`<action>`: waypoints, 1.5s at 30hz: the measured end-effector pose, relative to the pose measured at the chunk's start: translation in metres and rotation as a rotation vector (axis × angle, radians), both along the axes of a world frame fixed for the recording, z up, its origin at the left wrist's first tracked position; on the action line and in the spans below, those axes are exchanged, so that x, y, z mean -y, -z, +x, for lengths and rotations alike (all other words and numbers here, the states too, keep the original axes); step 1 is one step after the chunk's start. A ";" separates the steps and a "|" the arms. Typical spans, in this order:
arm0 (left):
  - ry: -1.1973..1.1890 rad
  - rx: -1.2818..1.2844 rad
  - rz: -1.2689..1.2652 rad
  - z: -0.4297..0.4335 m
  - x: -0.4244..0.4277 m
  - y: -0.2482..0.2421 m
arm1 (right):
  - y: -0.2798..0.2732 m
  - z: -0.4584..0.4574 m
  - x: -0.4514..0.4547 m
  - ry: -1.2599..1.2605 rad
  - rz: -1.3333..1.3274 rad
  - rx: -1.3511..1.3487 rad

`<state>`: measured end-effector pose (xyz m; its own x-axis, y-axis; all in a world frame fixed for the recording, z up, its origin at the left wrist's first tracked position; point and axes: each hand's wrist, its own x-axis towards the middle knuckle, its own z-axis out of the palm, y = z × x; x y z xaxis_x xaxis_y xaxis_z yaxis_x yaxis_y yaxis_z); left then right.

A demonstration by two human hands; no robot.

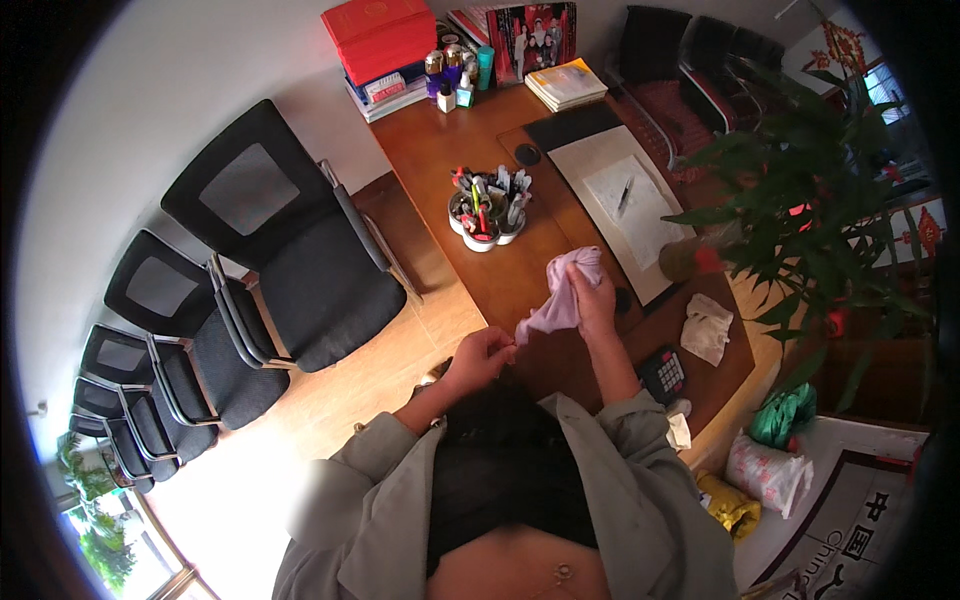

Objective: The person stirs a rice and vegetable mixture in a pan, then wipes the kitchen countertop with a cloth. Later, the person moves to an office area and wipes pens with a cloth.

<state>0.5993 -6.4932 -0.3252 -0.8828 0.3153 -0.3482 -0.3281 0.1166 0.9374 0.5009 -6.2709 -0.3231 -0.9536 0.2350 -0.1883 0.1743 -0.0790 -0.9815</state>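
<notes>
A crumpled pale pink cloth [559,300] hangs over the edge of the brown wooden desk [517,281]. My right hand [596,304] grips its bunched upper part, thumb laid on top. From there the cloth narrows to a tail that reaches down to the left. My left hand [484,356] pinches the end of that tail between thumb and fingers, close to my body. Just beyond the cloth stands a white multi-cup pen holder [481,241], full of pens and markers. A black calculator [663,375] lies beside my right forearm.
A black desk pad [566,124] bears papers and a pen [625,195]. Toward the right are a crumpled tissue [706,328] and a leafy plant [795,202] in a vase. Bottles [450,71] and red boxes [382,37] stand at the back. Black mesh chairs [319,307] line the left wall.
</notes>
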 end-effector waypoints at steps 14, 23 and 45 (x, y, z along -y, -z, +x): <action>-0.203 -0.268 -0.666 -0.052 -0.030 0.101 | 0.071 0.070 -0.040 0.124 0.133 0.245; -0.447 -0.817 -0.807 -0.116 -0.011 -0.012 | 0.074 0.085 -0.040 0.087 0.207 0.277; -0.568 0.163 0.653 -0.071 0.035 -0.081 | -0.019 0.059 0.008 -0.226 -0.404 0.163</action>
